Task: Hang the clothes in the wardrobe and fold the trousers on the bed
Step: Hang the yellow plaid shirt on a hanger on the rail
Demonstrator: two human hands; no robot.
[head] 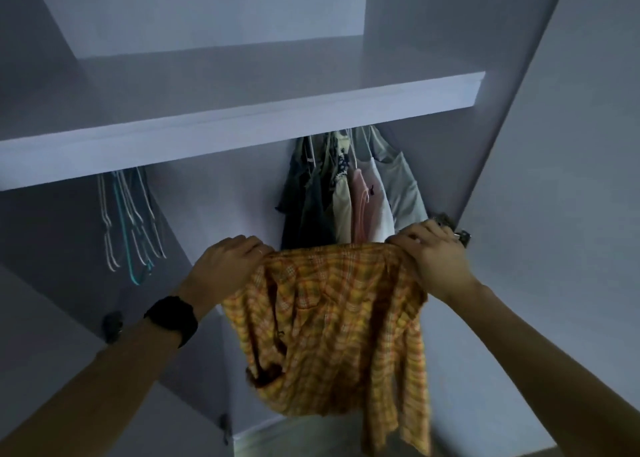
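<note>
My left hand (227,260) and my right hand (433,248) are both raised in front of the open wardrobe, each with the fingers curled over the top edge of the yellow and orange checked shirt (332,328). The left hand grips the left end of that edge, the right hand grips the right end, and the cloth is stretched between them. So the top edge of the shirt runs from left to right, almost level, and the rest of the shirt hangs down from my hands with its long axis vertical. One loose part, maybe a sleeve, falls lower at the right side. On my left wrist there is a black wristband (172,319).

Behind the shirt, under the pale wardrobe shelf (242,124), a row of hanging clothes (349,193) in dark, cream, pink and white colours is at the right. A group of empty thin hangers (130,221) hangs at the left, well apart from them. My right hand is just beside the lower end of the hanging clothes.
</note>
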